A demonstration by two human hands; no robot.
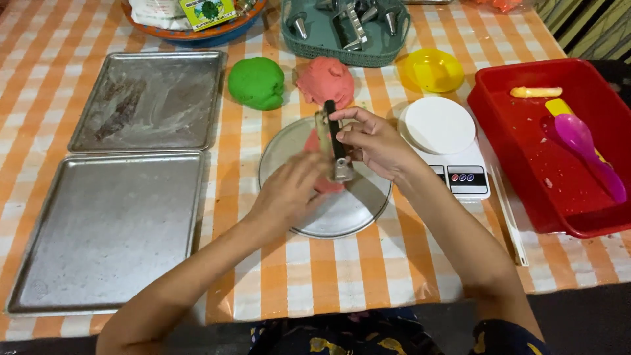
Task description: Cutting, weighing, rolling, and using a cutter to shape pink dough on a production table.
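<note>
Reaching in from lower left, my left hand (289, 190) hovered blurred over the round metal plate (355, 204), fingers loosely curled, its hold unclear. My right hand (374, 141) was closed on a black-handled metal tool (336, 141) above pink dough (315, 141).

Both forearms are bare from elbow to wrist, with no sleeves, watch, rings or bracelets in view. The left hand (286, 194) and right hand (374, 141) are ungloved. At six o'clock a dark garment with yellow patterning shows.
</note>
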